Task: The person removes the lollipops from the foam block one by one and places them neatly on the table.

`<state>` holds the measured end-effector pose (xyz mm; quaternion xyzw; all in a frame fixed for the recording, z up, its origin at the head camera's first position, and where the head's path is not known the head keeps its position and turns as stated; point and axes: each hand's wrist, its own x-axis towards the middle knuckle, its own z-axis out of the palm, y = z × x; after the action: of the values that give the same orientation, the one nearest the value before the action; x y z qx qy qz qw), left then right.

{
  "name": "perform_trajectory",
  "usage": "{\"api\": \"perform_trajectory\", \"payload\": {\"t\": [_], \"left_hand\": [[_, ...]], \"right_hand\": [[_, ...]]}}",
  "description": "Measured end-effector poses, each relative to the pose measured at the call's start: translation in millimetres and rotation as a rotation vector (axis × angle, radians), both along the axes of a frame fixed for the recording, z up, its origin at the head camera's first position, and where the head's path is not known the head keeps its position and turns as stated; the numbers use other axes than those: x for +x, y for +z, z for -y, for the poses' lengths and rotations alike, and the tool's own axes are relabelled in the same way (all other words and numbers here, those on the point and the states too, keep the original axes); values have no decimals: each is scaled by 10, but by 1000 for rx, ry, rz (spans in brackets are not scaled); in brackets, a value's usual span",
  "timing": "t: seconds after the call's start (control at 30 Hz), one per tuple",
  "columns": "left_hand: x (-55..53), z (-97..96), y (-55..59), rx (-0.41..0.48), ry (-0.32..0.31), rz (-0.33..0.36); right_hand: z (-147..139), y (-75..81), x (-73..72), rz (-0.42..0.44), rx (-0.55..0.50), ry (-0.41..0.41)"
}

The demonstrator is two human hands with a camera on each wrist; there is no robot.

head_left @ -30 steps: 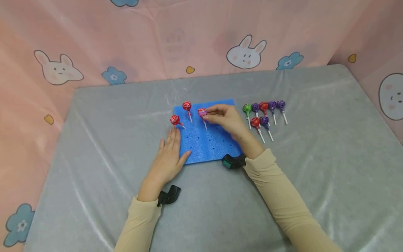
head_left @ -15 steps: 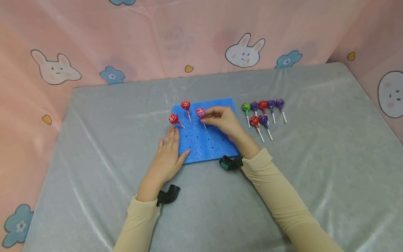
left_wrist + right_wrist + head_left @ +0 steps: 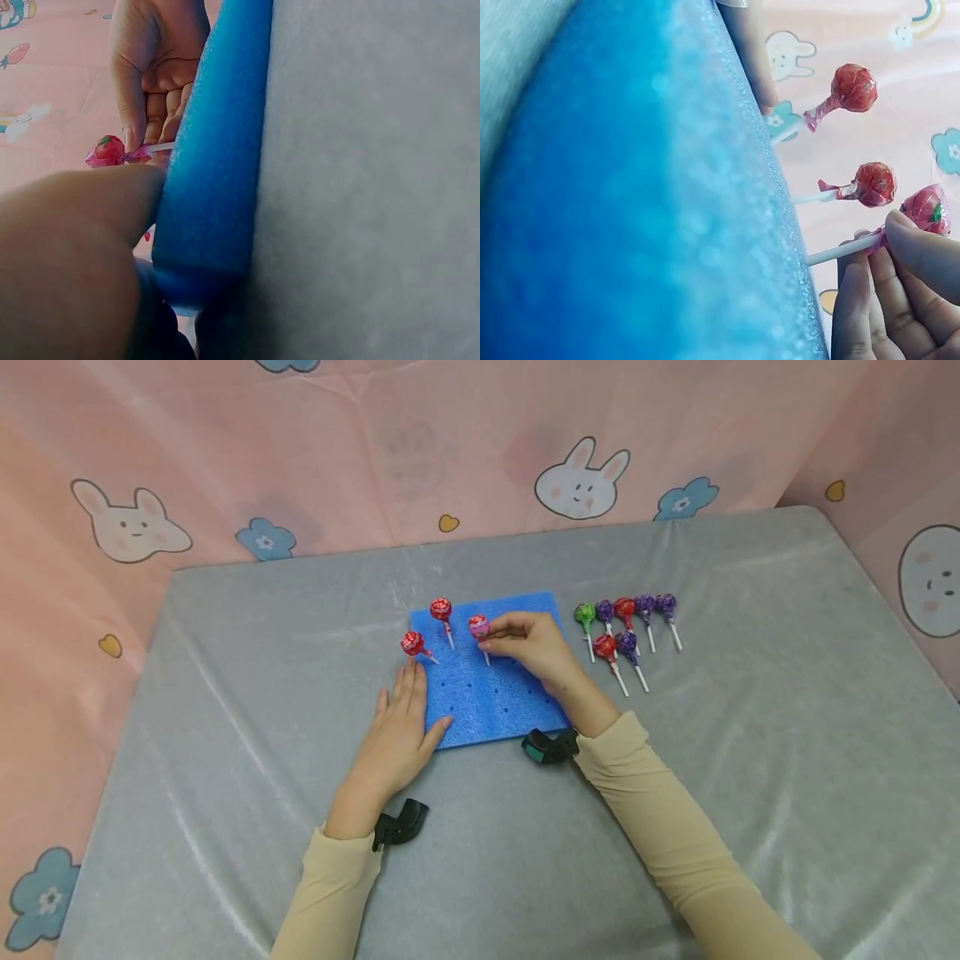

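Note:
A blue foam block (image 3: 480,718) with small holes in its top lies on the grey table. My right hand (image 3: 536,647) pinches a pink-and-red lollipop (image 3: 478,626) just below its candy, thumb against fingers. Its white stick (image 3: 844,250) meets the foam surface in the right wrist view. Two red lollipops stand in the foam to the left: one upright at the back (image 3: 441,609), the other tilted left (image 3: 412,643). Along the block's left edge lies my left hand (image 3: 397,714), fingers straight and thumb resting over the front corner.
Right of the block lie several lollipops on the table: a green one (image 3: 585,616), red ones (image 3: 604,647) and purple ones (image 3: 665,604). A pink curtain (image 3: 360,460) with rabbits hangs behind the table. Black camera mounts (image 3: 551,746) sit on both wrists.
Both hands hold nearly the same positions; the right hand still pinches the pink-and-red lollipop at the foam. The head view has shifted slightly.

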<state>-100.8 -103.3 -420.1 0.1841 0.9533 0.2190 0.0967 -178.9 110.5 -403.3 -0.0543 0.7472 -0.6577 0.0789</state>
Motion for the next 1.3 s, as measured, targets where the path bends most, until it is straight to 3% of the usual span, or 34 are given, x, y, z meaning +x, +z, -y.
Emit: {"api": "perform_trajectory", "payload": {"t": [0.43, 1.3], "left_hand": [[8, 1, 8, 1, 0, -2], [13, 6, -7, 7, -4, -13]], "right_hand": [[-75, 99, 20, 10, -171, -12], [-363, 269, -10, 28, -237, -87]]}}
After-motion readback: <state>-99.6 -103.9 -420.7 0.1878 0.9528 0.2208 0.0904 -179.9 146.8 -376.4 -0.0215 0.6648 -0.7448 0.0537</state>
